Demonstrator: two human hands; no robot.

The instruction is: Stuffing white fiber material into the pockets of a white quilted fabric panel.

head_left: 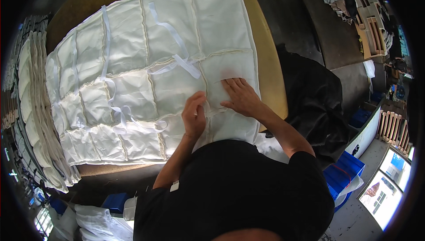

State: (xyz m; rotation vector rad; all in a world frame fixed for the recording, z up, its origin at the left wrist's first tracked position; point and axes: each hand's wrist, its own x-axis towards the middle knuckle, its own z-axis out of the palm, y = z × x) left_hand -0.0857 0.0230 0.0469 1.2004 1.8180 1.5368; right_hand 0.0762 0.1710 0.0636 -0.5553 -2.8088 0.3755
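A large white fabric panel (172, 10), sewn into rectangles by raised cream seams, lies spread in front of me. White ribbon ties (172, 33) hang loose from its seams, some curled, some crossed. My right hand (241, 97) rests palm down on the panel's right part, fingers stretched out and slightly blurred at the tips. Just left of it, my left hand (194, 116) is raised a little over the panel with its fingers curled in. A pale bit shows beside those fingers, too blurred to name.
Under the panel is a yellowish board (270, 81). Black cloth (314, 103) is heaped at the right, above a blue bin (343, 174). Stacked white padded pieces (40, 108) hang along the left edge. White fabric (99, 219) lies low at the left.
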